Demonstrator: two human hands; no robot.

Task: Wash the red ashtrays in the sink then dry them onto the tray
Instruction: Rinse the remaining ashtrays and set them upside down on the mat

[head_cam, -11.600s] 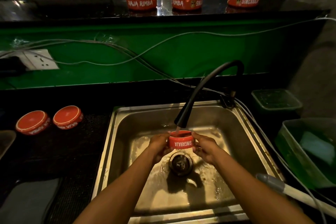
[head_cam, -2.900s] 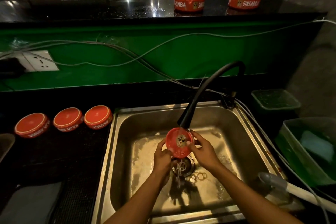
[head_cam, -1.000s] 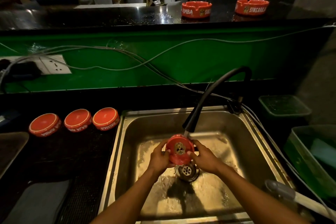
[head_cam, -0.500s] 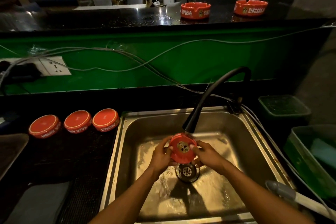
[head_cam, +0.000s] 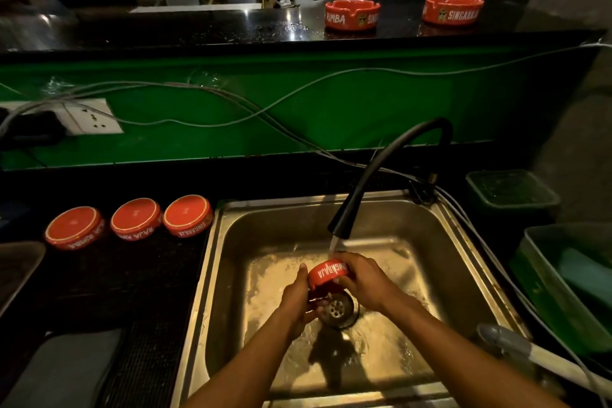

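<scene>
Red ashtray point(head_cam: 328, 272), rim lettering "SINGARAJA" upside down, under the tap point(head_cam: 341, 225) stream. Left hand point(head_cam: 296, 300) grips its 9 o'clock side; right hand point(head_cam: 362, 280) curls over its 3 o'clock side.

Two bare forearms enter the view from the lower edge, each ending in a bare hand: the left hand point(head_cam: 295, 300) and the right hand point(head_cam: 366, 281). No sleeve, cuff or glove covers either arm up to the frame edge. No watch, bracelet or ring is visible on the wrists or the fingers point(head_cam: 344, 258). The hands are wet.
</scene>
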